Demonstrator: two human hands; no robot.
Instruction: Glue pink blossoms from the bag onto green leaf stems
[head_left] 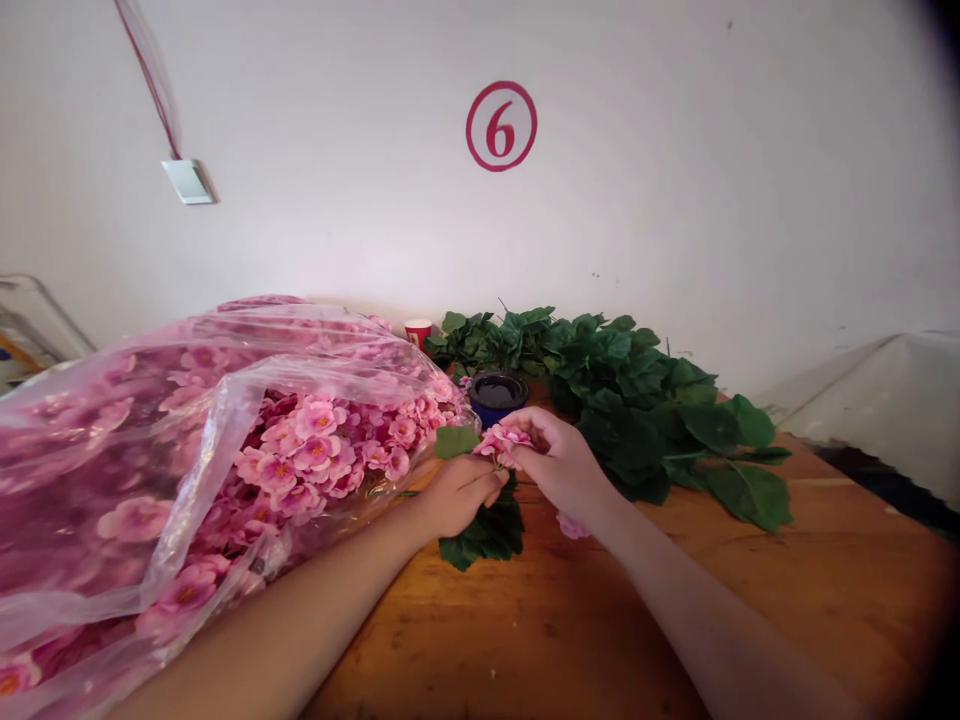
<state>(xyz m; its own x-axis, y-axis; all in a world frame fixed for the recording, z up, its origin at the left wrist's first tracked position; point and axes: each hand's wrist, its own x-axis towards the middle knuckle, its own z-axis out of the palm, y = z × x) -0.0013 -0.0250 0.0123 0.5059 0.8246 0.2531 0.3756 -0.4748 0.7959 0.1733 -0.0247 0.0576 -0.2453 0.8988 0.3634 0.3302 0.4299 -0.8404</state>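
My left hand [459, 492] is closed round the stem of a green artificial leaf spray [484, 535], whose leaves hang below the fingers; another leaf [456, 441] sticks up above the knuckles. With fingers pinched, my right hand [559, 460] holds a pink artificial flower [504, 443] against the top of that spray. Both hands meet over the table, just in front of a dark blue pot [497, 393] with dark contents. Under my right wrist lies a loose pink blossom [574, 526], partly hidden by the arm.
A clear plastic bag [232, 400] full of pink flowers [315, 450] fills the left side. Green leaf sprays [615, 370] are heaped at the back right of the wooden table [600, 620]. A red paper cup [418, 333] stands by the wall, which bears a red circled 6 [501, 127].
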